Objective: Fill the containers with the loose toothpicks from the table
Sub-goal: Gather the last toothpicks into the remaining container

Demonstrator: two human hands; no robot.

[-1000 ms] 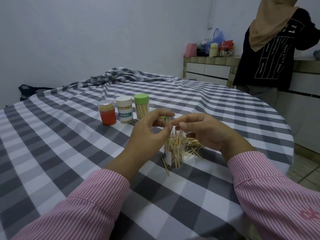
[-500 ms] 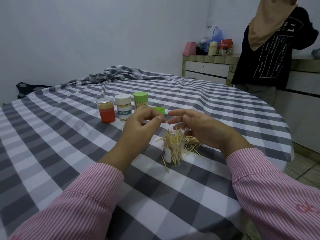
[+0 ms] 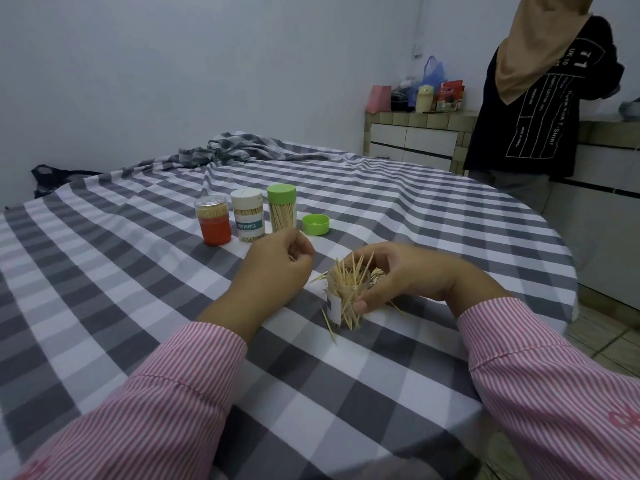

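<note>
From where the head camera looks, the clear container point(image 3: 346, 299) stands on the checked counter point(image 3: 138, 271), bristling with toothpicks that splay out past its rim at all angles. The right hand point(image 3: 408, 275) curls round it, thumb pressed on its near side, fingers wrapped behind. The left hand point(image 3: 277, 268) hovers just beside, fingers drawn together; it seems to pinch a toothpick or two, though I cannot be sure.

The worry is that crowded mouth: push more in and the crossed sticks may jam, spring out, or tip the light container if the right hand loosens. The loose toothpicks point(image 3: 332, 330) at its base could also roll off the creased cloth.

Further back the orange container point(image 3: 213, 221), the white one point(image 3: 247, 216) and the green-capped one point(image 3: 281, 209) stand in a row, a spare green lid point(image 3: 315, 225) near them.

The right hand hides most of the loose pile behind the container, so how many are left is hard to judge. Another person point(image 3: 547, 91) by the far cabinets is cut off at the frame's top.
</note>
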